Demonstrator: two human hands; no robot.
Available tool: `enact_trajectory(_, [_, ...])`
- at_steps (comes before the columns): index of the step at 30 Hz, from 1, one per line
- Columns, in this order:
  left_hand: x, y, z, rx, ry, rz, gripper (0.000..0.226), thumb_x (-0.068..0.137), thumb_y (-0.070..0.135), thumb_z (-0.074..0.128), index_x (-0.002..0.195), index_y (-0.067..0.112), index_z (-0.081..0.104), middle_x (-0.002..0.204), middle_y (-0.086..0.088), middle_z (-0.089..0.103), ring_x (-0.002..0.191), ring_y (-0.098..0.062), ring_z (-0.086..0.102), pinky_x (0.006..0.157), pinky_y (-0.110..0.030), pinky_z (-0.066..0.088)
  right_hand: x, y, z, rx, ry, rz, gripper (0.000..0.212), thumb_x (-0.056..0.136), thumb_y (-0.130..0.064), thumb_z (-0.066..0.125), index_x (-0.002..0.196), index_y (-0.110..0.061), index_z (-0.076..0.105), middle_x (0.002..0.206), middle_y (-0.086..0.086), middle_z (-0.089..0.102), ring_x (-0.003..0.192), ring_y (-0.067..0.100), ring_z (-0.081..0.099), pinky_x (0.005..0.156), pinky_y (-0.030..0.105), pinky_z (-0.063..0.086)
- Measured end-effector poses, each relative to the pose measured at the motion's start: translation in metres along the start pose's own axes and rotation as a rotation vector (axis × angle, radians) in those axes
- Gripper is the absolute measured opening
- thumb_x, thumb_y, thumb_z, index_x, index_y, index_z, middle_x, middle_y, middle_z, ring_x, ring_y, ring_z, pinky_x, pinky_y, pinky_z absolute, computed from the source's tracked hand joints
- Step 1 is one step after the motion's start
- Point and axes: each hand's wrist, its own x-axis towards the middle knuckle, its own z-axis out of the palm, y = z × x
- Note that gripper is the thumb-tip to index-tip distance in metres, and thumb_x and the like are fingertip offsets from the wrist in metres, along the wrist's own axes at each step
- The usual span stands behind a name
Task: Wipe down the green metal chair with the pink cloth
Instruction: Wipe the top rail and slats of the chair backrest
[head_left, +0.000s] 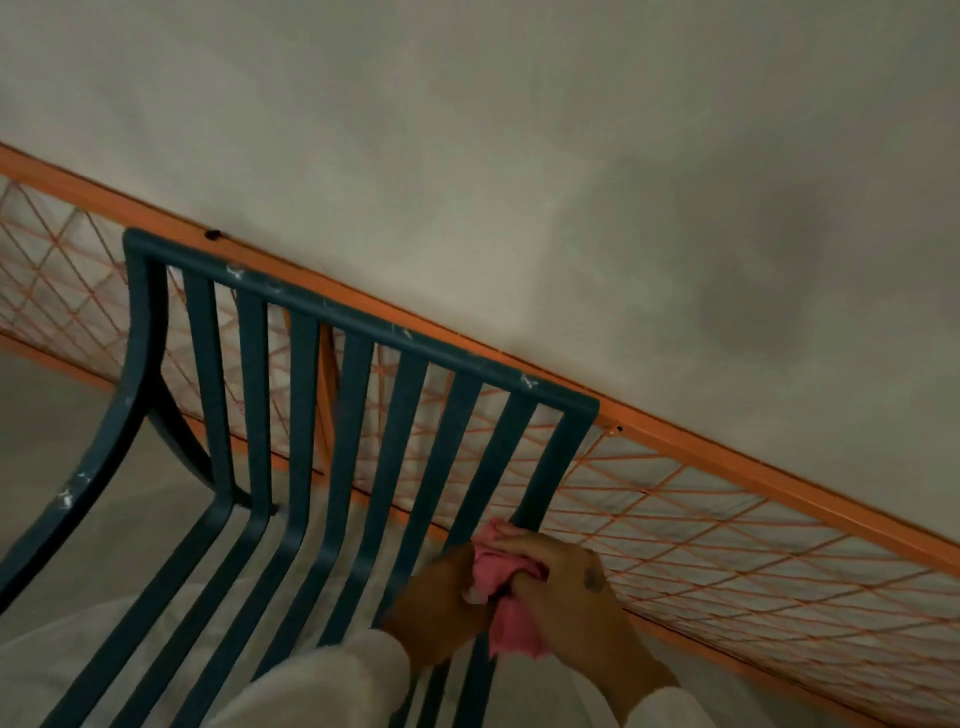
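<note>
The green metal chair (306, 374) fills the left and middle of the head view, its slatted back rising to a top rail with white paint flecks. Low on the rightmost slats, where back meets seat, both hands hold the bunched pink cloth (501, 577). My right hand (566, 587) grips the cloth from the right, fingers curled over it. My left hand (441, 608) holds it from the left, thumb side against the fabric. A tail of cloth hangs below the hands. White sleeves cover both forearms.
An orange metal railing (701, 457) with diamond wire mesh runs diagonally behind the chair, close to its back. Beyond it lies a pale grey blotchy surface (519, 156). The chair's left armrest (93, 478) curves down at the left.
</note>
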Motion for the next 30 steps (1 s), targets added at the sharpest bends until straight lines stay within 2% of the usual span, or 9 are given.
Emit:
enact_trajectory(3, [0.014,0.009,-0.051,0.062,0.208,0.039,0.037,0.08,0.043,0.07,0.112,0.029,0.056,0.106,0.013,0.057,0.092,-0.003,0.057,0.084,-0.024,0.052,0.007,-0.041,-0.022,0.076,0.138,-0.04,0.042,0.091,-0.014,0.063,0.118,-0.046,0.064,0.12,-0.033,0.056,0.106,-0.021,0.049,0.095,0.01,0.044])
enact_trajectory(6, [0.029,0.022,-0.096,0.042,0.515,0.052,0.045,0.083,0.028,0.07,0.123,0.027,0.048,0.118,0.008,0.051,0.104,-0.008,0.054,0.091,-0.032,0.051,0.015,-0.07,-0.046,0.246,0.316,-0.038,0.041,0.092,-0.023,0.063,0.124,-0.048,0.059,0.118,-0.032,0.056,0.101,-0.012,0.056,0.072,0.005,0.049])
enact_trajectory(9, [0.046,0.021,-0.127,0.018,0.697,0.06,0.057,0.082,0.019,0.071,0.131,0.026,0.042,0.128,0.002,0.049,0.115,-0.014,0.05,0.097,-0.035,0.047,0.033,-0.08,-0.059,0.237,0.566,-0.012,0.044,0.092,-0.036,0.061,0.134,-0.044,0.051,0.124,-0.02,0.056,0.109,0.004,0.058,0.084,0.024,0.056])
enact_trajectory(10, [0.05,0.02,-0.133,0.019,0.683,0.067,0.058,0.083,0.019,0.07,0.132,0.028,0.041,0.13,0.001,0.051,0.118,-0.015,0.051,0.097,-0.036,0.046,0.039,-0.082,-0.061,0.21,0.621,-0.004,0.044,0.093,-0.039,0.06,0.135,-0.04,0.05,0.124,-0.015,0.058,0.109,0.008,0.059,0.086,0.028,0.056])
enact_trajectory(15, [0.065,0.017,-0.139,-0.035,0.461,0.1,0.041,0.092,0.027,0.059,0.13,0.027,0.045,0.119,0.002,0.063,0.109,-0.015,0.06,0.093,-0.029,0.049,0.07,-0.104,-0.031,0.046,0.696,0.019,0.024,0.098,-0.027,0.055,0.121,-0.026,0.048,0.097,-0.009,0.059,0.084,0.011,0.063,0.065,0.016,0.049])
enact_trajectory(19, [0.072,0.014,-0.145,0.082,0.461,0.118,0.023,0.094,0.02,0.057,0.116,0.017,0.053,0.109,-0.002,0.068,0.099,-0.018,0.064,0.081,-0.024,0.049,0.1,-0.129,0.004,-0.132,0.679,0.006,0.025,0.099,-0.026,0.052,0.123,-0.023,0.048,0.104,-0.001,0.059,0.088,0.012,0.056,0.061,0.009,0.034])
enact_trajectory(23, [0.073,0.007,-0.144,0.099,0.427,0.191,0.011,0.097,0.023,0.051,0.104,0.03,0.05,0.093,0.009,0.064,0.083,-0.007,0.063,0.068,-0.02,0.049,0.113,-0.16,0.025,-0.197,0.55,-0.139,0.03,0.097,-0.017,0.053,0.125,-0.024,0.051,0.121,-0.001,0.056,0.101,0.016,0.053,0.078,0.018,0.043])
enact_trajectory(27, [0.076,0.0,-0.147,0.156,0.411,0.233,0.024,0.095,0.023,0.051,0.119,0.018,0.051,0.11,-0.001,0.066,0.097,-0.016,0.064,0.084,-0.035,0.055,0.097,-0.128,0.001,-0.267,0.359,-0.243,0.044,0.095,-0.011,0.056,0.135,-0.028,0.049,0.135,-0.005,0.053,0.113,0.015,0.053,0.096,0.029,0.048])
enact_trajectory(30, [0.075,0.0,-0.15,0.146,0.403,0.226,0.025,0.094,0.024,0.054,0.117,0.016,0.051,0.111,-0.006,0.065,0.1,-0.021,0.064,0.086,-0.039,0.055,0.073,-0.084,-0.028,-0.309,0.441,-0.255,0.037,0.094,-0.012,0.057,0.126,-0.03,0.058,0.136,-0.017,0.052,0.107,0.0,0.052,0.092,0.032,0.052])
